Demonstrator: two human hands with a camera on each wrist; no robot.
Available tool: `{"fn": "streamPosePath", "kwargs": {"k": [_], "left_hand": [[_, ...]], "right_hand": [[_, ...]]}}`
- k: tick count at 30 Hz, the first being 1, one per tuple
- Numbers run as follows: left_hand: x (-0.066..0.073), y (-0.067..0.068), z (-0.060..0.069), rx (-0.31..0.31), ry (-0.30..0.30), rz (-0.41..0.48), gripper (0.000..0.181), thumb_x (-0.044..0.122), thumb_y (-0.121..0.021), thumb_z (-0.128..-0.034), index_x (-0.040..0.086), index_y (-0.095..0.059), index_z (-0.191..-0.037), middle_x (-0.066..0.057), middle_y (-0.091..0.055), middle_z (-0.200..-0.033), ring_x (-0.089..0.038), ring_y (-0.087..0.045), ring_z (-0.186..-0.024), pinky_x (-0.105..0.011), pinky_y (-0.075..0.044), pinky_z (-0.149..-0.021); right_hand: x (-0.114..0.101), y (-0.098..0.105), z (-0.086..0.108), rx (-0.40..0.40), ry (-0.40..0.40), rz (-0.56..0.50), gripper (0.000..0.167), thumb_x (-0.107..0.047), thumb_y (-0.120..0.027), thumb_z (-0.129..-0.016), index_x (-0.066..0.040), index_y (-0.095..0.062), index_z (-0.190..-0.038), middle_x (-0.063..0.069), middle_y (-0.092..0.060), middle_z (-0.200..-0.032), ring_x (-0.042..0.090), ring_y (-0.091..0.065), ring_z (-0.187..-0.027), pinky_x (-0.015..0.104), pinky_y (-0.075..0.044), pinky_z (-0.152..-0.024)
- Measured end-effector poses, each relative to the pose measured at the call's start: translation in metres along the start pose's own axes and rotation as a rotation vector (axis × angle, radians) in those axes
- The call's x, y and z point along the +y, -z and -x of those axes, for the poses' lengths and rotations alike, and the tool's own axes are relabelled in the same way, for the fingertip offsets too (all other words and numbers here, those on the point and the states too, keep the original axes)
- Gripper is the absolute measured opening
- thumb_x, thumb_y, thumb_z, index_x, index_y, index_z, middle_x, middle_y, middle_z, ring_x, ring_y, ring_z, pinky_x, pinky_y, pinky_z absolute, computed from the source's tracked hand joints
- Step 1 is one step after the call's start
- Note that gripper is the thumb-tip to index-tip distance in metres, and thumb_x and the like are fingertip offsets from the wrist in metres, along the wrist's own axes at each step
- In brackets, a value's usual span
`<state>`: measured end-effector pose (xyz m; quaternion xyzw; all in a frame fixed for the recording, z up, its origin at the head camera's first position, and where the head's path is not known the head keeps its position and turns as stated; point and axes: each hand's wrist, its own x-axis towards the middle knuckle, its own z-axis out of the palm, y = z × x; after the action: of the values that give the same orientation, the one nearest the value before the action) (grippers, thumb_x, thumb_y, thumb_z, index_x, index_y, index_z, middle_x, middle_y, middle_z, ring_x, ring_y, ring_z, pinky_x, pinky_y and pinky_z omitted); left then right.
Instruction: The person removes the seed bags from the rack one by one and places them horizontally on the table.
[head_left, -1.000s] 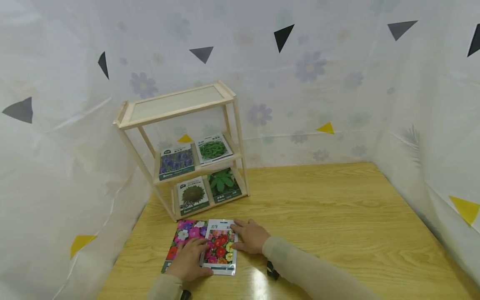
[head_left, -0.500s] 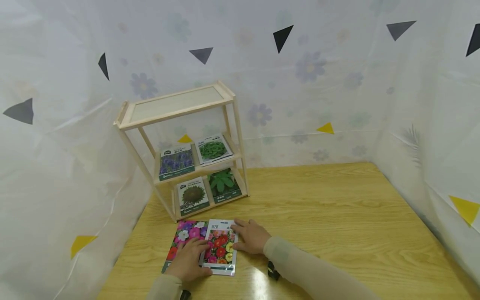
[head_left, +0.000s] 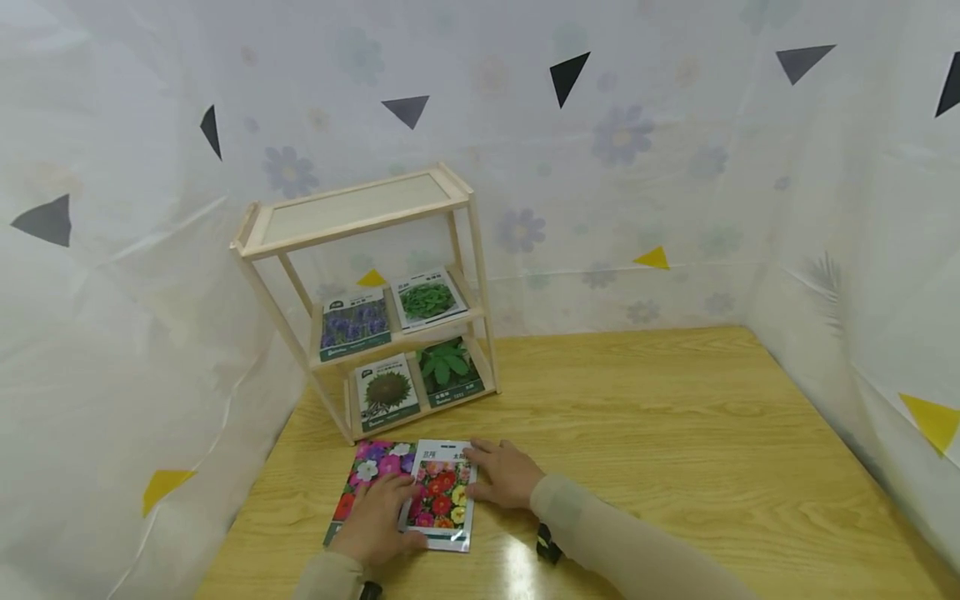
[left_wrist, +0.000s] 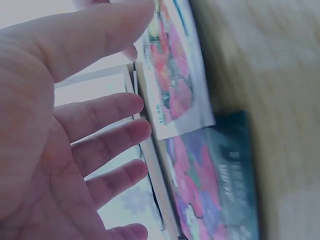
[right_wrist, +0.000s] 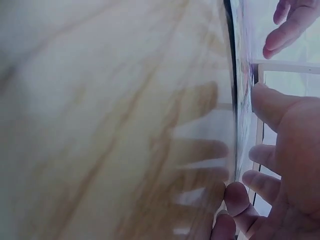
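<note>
Two flower seed packets lie side by side on the table, the white-bordered packet point(head_left: 441, 493) overlapping the right edge of the pink-and-purple flower packet point(head_left: 380, 464). My left hand point(head_left: 377, 522) rests over both, fingers spread, its thumb near the white-bordered packet's bottom edge. In the left wrist view the left hand's fingers point(left_wrist: 110, 137) are extended beside the white-bordered packet point(left_wrist: 170, 75) and the flower packet point(left_wrist: 200, 185). My right hand point(head_left: 506, 475) touches the white-bordered packet's right edge with relaxed fingers. The right wrist view shows the right hand point(right_wrist: 295, 145) along that packet's edge, partly hidden.
Behind the packets stands a two-tier wooden rack point(head_left: 360, 218). Its middle shelf holds a lavender packet point(head_left: 356, 323) and a green-leaf packet point(head_left: 427, 300); the lower one holds a spiky-plant packet point(head_left: 387, 392) and a broad-leaf packet point(head_left: 450, 371). Patterned sheeting surrounds the wooden table point(head_left: 675, 417).
</note>
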<state>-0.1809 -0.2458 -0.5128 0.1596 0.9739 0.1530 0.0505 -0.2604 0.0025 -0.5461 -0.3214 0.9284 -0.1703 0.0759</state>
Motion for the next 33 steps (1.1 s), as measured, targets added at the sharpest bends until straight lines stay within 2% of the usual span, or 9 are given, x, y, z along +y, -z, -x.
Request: {"fn": "streamPosePath", "kwargs": {"k": [4, 8, 11, 14, 18, 22, 25, 29, 33], "left_hand": [[0.006, 0.007, -0.001, 0.072, 0.005, -0.001, 0.064, 0.047, -0.078, -0.076, 0.006, -0.064, -0.124, -0.013, -0.056, -0.131, -0.041, -0.044, -0.126, -0.07, -0.027, -0.1], [0.004, 0.017, -0.002, 0.215, -0.011, -0.023, 0.058, 0.038, -0.078, -0.0796, 0.0, -0.063, -0.121, -0.018, -0.059, -0.125, -0.039, -0.051, -0.119, -0.061, -0.036, -0.1], [-0.001, 0.029, -0.003, 0.317, -0.001, -0.037, 0.06, 0.034, -0.078, -0.0806, -0.002, -0.06, -0.125, -0.019, -0.059, -0.123, -0.038, -0.054, -0.115, -0.055, -0.043, -0.098], [-0.006, 0.046, -0.004, 0.384, 0.033, -0.045, 0.067, 0.032, -0.077, -0.0823, -0.002, -0.051, -0.134, -0.02, -0.055, -0.128, -0.039, -0.054, -0.115, -0.053, -0.046, -0.095], [-0.011, 0.074, -0.008, 0.457, 0.029, -0.073, 0.071, 0.029, -0.075, -0.085, -0.006, -0.044, -0.139, -0.025, -0.049, -0.133, -0.043, -0.05, -0.119, -0.056, -0.046, -0.093], [-0.015, 0.103, -0.013, 0.533, -0.007, -0.125, 0.069, 0.026, -0.075, -0.0846, -0.011, -0.045, -0.135, -0.029, -0.048, -0.129, -0.044, -0.049, -0.116, -0.055, -0.047, -0.091], [-0.015, 0.124, -0.015, 0.599, -0.054, -0.186, 0.069, 0.023, -0.078, -0.0804, -0.013, -0.048, -0.131, -0.031, -0.051, -0.125, -0.046, -0.051, -0.111, -0.055, -0.046, -0.091], [-0.014, 0.147, -0.021, 0.632, -0.109, -0.269, 0.067, 0.023, -0.079, -0.078, -0.014, -0.051, -0.127, -0.032, -0.053, -0.12, -0.047, -0.051, -0.108, -0.056, -0.045, -0.092], [-0.014, 0.16, -0.03, 0.598, -0.099, -0.312, 0.068, 0.028, -0.075, -0.0819, -0.015, -0.049, -0.128, -0.033, -0.051, -0.123, -0.047, -0.049, -0.113, -0.057, -0.043, -0.095]], "right_hand": [[0.004, -0.001, -0.003, 0.031, 0.017, -0.031, 0.068, -0.054, -0.055, -0.093, -0.015, -0.041, -0.147, 0.01, -0.032, -0.153, 0.038, -0.041, -0.132, 0.05, -0.036, -0.106], [0.003, 0.008, -0.008, 0.069, 0.003, -0.074, 0.07, -0.053, -0.057, -0.092, -0.009, -0.043, -0.145, 0.015, -0.034, -0.151, 0.035, -0.042, -0.132, 0.047, -0.038, -0.105], [-0.001, 0.021, -0.011, 0.096, -0.019, -0.089, 0.068, -0.05, -0.059, -0.092, -0.009, -0.044, -0.144, 0.014, -0.037, -0.15, 0.032, -0.043, -0.131, 0.046, -0.04, -0.105], [-0.004, 0.038, -0.016, 0.141, -0.008, -0.093, 0.062, -0.045, -0.06, -0.093, -0.009, -0.047, -0.142, 0.013, -0.042, -0.146, 0.031, -0.046, -0.129, 0.045, -0.041, -0.104], [-0.006, 0.059, -0.025, 0.233, 0.052, -0.055, 0.054, -0.043, -0.059, -0.095, -0.009, -0.053, -0.137, 0.011, -0.05, -0.139, 0.028, -0.052, -0.123, 0.042, -0.045, -0.101], [-0.011, 0.078, -0.036, 0.342, 0.14, -0.003, 0.046, -0.04, -0.06, -0.095, -0.01, -0.059, -0.131, 0.005, -0.055, -0.128, 0.02, -0.057, -0.114, 0.036, -0.05, -0.094], [-0.02, 0.094, -0.046, 0.405, 0.221, 0.044, 0.046, -0.039, -0.061, -0.095, -0.01, -0.059, -0.13, 0.003, -0.057, -0.124, 0.016, -0.058, -0.109, 0.031, -0.051, -0.091], [-0.037, 0.113, -0.059, 0.433, 0.281, 0.106, 0.052, -0.04, -0.058, -0.095, -0.01, -0.052, -0.137, 0.004, -0.055, -0.126, 0.015, -0.058, -0.105, 0.029, -0.051, -0.088], [-0.054, 0.125, -0.072, 0.42, 0.284, 0.14, 0.057, -0.04, -0.057, -0.096, -0.012, -0.045, -0.143, 0.004, -0.049, -0.134, 0.013, -0.058, -0.105, 0.027, -0.051, -0.085]]}}
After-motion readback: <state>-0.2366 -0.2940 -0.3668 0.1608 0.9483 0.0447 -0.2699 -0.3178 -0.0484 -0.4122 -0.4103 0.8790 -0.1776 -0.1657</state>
